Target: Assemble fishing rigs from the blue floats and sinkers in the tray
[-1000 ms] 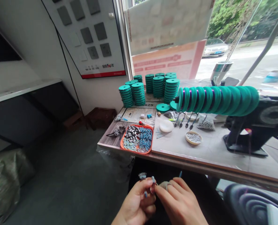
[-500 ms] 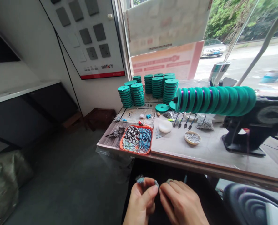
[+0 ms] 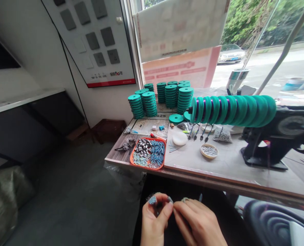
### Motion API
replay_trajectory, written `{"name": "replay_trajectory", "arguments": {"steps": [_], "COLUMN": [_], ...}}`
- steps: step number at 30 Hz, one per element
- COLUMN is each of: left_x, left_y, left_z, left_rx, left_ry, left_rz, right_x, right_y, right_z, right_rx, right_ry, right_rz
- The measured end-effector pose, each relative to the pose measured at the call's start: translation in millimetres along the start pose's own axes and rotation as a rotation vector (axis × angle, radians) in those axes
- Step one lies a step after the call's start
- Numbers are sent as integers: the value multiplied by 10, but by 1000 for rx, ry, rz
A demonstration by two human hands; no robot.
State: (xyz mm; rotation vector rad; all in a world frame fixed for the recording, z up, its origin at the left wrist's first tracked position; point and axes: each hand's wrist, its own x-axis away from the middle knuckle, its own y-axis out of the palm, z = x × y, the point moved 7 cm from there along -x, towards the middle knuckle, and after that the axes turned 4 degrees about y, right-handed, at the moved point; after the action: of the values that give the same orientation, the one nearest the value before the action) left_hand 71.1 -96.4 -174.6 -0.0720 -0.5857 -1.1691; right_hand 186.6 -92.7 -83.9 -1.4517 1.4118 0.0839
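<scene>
Since a second ago our hands are sitting lower in view and closer together, and the table is reading slightly further off. Our left hand (image 3: pixel 155 218) is pinching a small bundle of blue-tipped pieces (image 3: pixel 152 199) between thumb and fingers, closed on it, below the table's front edge. Our right hand (image 3: pixel 196 222) is meeting it fingertip to fingertip, curled; we cannot tell whether it is gripping anything.

For writing, we are reading "2025" on the printed sheet (image 3: pixel 148 124) on the table, and "50" in the logo on the wall board (image 3: pixel 100 37) above its red strip; the pink poster (image 3: pixel 179 68) in the window is too blurred to read.

We are sitting at a wood-grain table (image 3: pixel 118 155) beside a window onto a street. On it we are counting seven stacks of green discs (image 3: pixel 171 95), one orange tray (image 3: pixel 148 153) of grey and blue small parts, one dish of pellets (image 3: pixel 208 151), one white lid (image 3: pixel 180 138) and a row of green discs on the machine's spindle (image 3: pixel 231 109).
</scene>
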Motion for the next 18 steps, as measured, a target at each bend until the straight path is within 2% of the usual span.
{"name": "replay_trajectory", "arguments": {"steps": [7,14,18], "left_x": [3,49,43], "left_y": [44,135,141], "left_z": [8,24,239], "left_rx": [-15,-96,-232], "left_ry": [7,-120,-9], "left_rz": [-53,-138,-129], "right_x": [2,14,39], "right_y": [-39,-55,-40], "right_z": [85,95,86], "right_rx": [-47,27,43], "right_ry": [54,3,-12], "right_rz": [51,66,68]}}
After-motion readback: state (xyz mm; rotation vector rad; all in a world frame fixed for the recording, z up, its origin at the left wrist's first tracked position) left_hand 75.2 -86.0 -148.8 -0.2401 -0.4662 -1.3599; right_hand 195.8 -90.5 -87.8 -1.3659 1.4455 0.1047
